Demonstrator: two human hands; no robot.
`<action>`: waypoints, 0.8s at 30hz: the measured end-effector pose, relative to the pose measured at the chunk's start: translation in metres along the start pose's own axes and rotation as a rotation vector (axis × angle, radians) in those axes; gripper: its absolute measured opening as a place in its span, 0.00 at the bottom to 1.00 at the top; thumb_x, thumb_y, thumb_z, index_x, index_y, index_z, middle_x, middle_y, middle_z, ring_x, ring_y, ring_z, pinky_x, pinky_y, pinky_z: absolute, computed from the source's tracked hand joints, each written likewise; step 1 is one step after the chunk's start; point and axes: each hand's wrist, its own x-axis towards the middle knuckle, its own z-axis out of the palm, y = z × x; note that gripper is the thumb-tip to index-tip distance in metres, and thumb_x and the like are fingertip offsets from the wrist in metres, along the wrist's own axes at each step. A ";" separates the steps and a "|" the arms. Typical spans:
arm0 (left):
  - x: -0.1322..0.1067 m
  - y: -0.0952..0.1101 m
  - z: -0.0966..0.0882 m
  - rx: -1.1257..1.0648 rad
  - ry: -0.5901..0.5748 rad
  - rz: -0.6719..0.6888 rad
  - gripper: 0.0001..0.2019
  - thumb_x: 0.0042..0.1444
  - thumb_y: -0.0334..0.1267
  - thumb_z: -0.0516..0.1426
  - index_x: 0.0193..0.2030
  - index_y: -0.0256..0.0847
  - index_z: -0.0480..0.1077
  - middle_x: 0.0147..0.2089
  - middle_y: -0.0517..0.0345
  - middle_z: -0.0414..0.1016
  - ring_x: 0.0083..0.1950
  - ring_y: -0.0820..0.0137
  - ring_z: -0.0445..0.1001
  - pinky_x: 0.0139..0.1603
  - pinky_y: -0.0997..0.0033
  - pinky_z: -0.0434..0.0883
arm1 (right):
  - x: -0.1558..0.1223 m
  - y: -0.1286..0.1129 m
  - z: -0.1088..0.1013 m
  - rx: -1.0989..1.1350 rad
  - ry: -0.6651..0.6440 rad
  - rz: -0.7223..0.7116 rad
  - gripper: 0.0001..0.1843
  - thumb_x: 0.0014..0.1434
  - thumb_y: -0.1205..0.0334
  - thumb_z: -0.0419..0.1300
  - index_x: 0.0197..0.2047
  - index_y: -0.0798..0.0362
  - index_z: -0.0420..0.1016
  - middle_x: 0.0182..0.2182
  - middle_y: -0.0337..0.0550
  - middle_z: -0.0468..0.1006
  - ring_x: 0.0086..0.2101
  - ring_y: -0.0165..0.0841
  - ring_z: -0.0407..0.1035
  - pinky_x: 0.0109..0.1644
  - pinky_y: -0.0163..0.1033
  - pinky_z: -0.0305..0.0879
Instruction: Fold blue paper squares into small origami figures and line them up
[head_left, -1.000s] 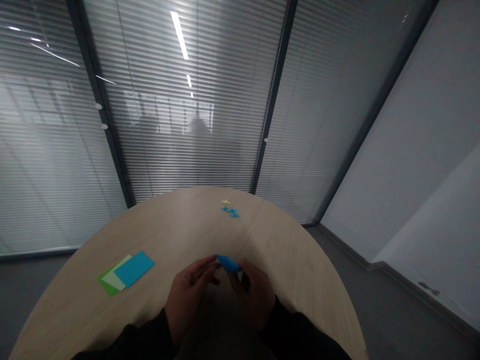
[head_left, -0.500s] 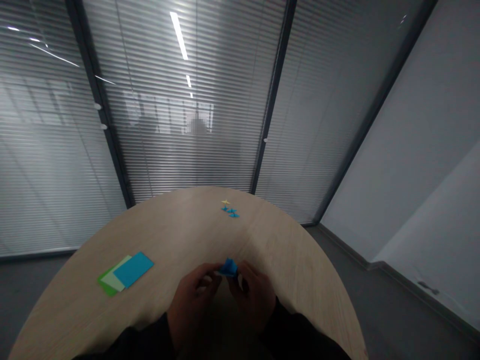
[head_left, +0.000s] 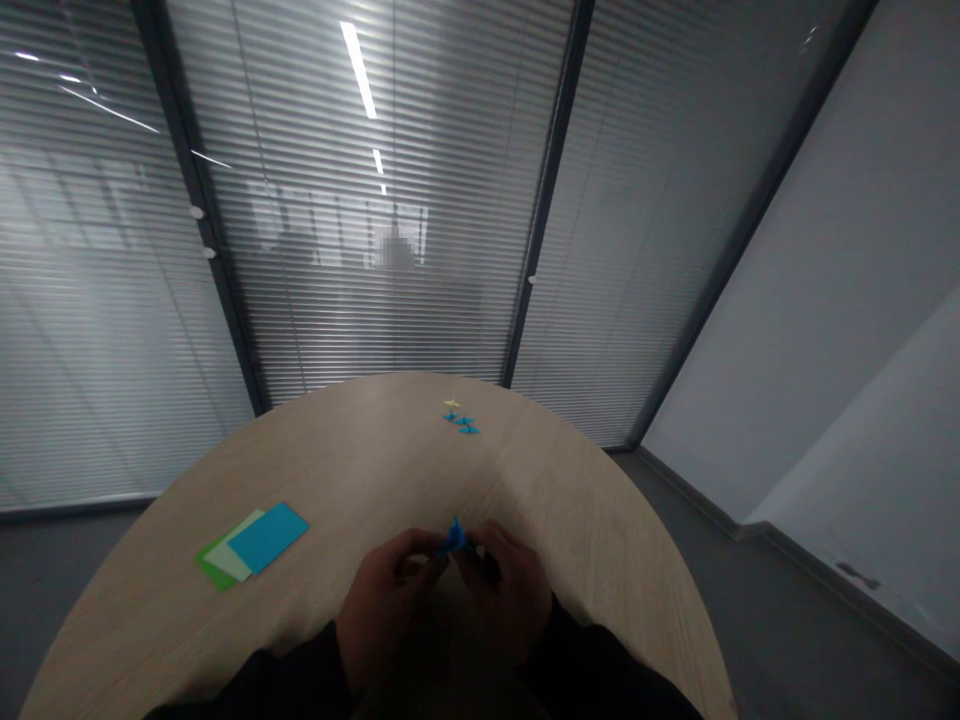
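Note:
A small piece of folded blue paper (head_left: pixel 455 537) is pinched between my two hands, low in the middle of the head view. My left hand (head_left: pixel 386 595) grips its left side with thumb and forefinger. On the other side, my right hand (head_left: pixel 510 590) pinches the right edge. A narrow part of the paper points up between the fingertips; its lower part is hidden by them. Farther off on the table (head_left: pixel 360 460) lie several small blue folded paper figures (head_left: pixel 465 421), with a yellow folded figure (head_left: pixel 451 404) just behind.
To the left on the tabletop is a fanned stack of paper sheets: blue (head_left: pixel 268 538), pale green (head_left: pixel 231 560) and bright green (head_left: pixel 217 572). The table's rounded edge curves toward glass panels with blinds (head_left: pixel 390 330). A white wall (head_left: pixel 810 350) stands at right.
The blue paper has gone from a broader, flatter shape to a narrower one with a point standing up. Both hands stay in nearly the same place, fingers shifted slightly.

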 end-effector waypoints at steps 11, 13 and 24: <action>0.002 -0.009 -0.002 -0.065 0.039 0.014 0.10 0.55 0.43 0.60 0.39 0.40 0.75 0.37 0.53 0.81 0.36 0.63 0.78 0.38 0.67 0.71 | 0.005 0.004 0.006 0.360 -0.080 0.179 0.10 0.61 0.55 0.60 0.34 0.51 0.77 0.24 0.35 0.67 0.24 0.28 0.60 0.27 0.33 0.55; 0.002 -0.010 -0.002 -0.093 0.065 0.046 0.09 0.55 0.42 0.60 0.39 0.41 0.75 0.40 0.53 0.81 0.40 0.62 0.78 0.42 0.66 0.71 | 0.006 0.003 0.005 0.361 -0.097 0.175 0.11 0.61 0.54 0.60 0.34 0.51 0.79 0.26 0.37 0.69 0.25 0.28 0.62 0.28 0.33 0.56; 0.002 -0.004 -0.003 -0.057 0.091 0.019 0.10 0.55 0.45 0.60 0.37 0.39 0.74 0.36 0.53 0.81 0.40 0.60 0.78 0.41 0.65 0.71 | 0.003 0.011 0.011 0.359 0.056 0.243 0.17 0.54 0.55 0.65 0.46 0.51 0.72 0.35 0.42 0.76 0.27 0.29 0.67 0.28 0.32 0.62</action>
